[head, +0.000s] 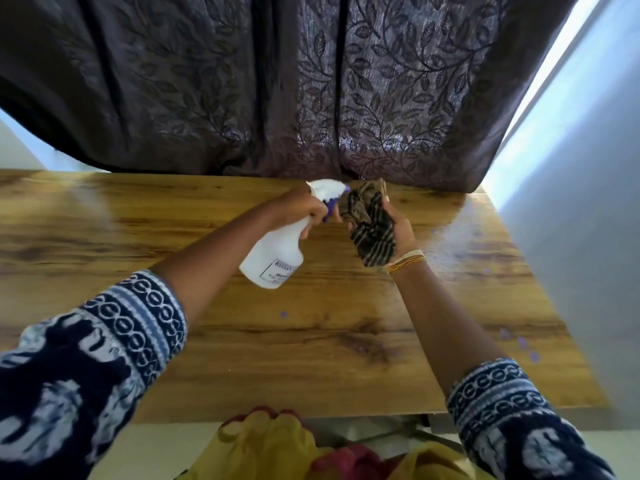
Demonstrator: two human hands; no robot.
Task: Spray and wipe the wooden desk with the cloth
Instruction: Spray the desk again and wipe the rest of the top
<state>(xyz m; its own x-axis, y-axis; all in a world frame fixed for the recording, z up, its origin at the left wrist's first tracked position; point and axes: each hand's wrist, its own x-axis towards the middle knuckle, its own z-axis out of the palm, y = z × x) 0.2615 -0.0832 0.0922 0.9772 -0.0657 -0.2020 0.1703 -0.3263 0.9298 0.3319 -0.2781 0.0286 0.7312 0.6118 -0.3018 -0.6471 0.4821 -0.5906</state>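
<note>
Wooden desk, warm brown grain with dark knots, across the middle of the frame from left edge to right, far edge under a dark curtain. Curtain purplish-brown, leaf-and-vine pattern, filling the upper half and brushing the desk's back edge. Pale wall down the right side, bright strip of light at upper right.

Left hand just above centre, clenched around the neck of a white spray bottle, fingers by the purple trigger. Bottle tilted, base toward lower left, nozzle toward upper right, pointed at the cloth; printed label near the base, text too blurred to read. Bottle held above the desk, not resting on it.

Right hand just right of centre, palm up, grasping a bunched cloth, olive-brown with dark stripes. Cloth close beside the nozzle, lifted off the surface. Thin yellow and white bangles at the right wrist.

Sheen on the desk toward the right side and upper left. Small purple specks scattered on the wood at lower right and near centre.

Navy sleeves with white ring and elephant print at lower left and lower right. Yellow and red fabric at bottom centre, below the desk's near edge.
</note>
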